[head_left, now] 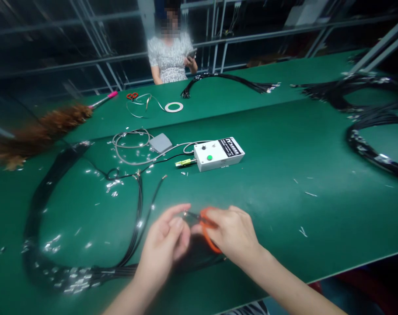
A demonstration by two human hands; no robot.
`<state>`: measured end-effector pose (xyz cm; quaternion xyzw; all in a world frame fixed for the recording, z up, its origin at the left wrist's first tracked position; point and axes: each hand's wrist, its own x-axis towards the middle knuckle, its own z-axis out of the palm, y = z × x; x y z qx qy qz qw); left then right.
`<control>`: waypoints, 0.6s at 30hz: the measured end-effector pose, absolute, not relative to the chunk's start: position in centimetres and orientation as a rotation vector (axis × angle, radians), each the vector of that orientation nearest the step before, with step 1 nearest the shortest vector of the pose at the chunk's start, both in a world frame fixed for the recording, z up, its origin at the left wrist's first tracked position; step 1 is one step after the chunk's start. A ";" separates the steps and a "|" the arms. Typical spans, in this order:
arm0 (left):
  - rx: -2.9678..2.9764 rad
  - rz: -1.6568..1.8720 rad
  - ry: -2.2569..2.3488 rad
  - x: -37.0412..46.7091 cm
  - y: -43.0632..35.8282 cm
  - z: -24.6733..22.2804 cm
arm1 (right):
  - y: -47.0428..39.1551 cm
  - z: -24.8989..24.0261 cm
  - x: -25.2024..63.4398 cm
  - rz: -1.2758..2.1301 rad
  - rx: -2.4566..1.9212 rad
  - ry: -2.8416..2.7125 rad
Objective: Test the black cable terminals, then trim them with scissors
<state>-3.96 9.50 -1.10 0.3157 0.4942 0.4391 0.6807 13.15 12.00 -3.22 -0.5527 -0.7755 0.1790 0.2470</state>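
My right hand (235, 232) grips a pair of orange-handled scissors (212, 246), its fingers in the loops. The dark blades point left and reach the fingertips of my left hand (168, 243). Between thumb and forefinger my left hand pinches a cable end, whose small tip shows at the blades; whether the blades touch it is too blurred to tell. A bundle of black cables (113, 272) runs under my left wrist and curves round to the left. Several loose cables (140, 197) from it point away from me, with copper-coloured ends.
A white control box (218, 155) with a green button stands beyond my hands, beside a grey pedal (161, 143). Further back lie a tape ring (174, 107), small scissors (132, 96) and a duster (54, 127). Cable coils (358, 140) lie right. A person (172, 57) sits opposite.
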 end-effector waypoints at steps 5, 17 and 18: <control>0.802 1.037 1.085 -3.4 10.1 -1.8 | 13.8 -3.7 14.8 1.514 -1.295 -1.439; 1.895 1.143 2.144 -12.9 18.3 -7.4 | 12.3 -8.7 12.3 1.519 -1.169 -0.881; 2.054 1.024 2.220 -12.4 17.5 -8.6 | 12.2 -9.3 11.7 1.464 -1.219 -0.891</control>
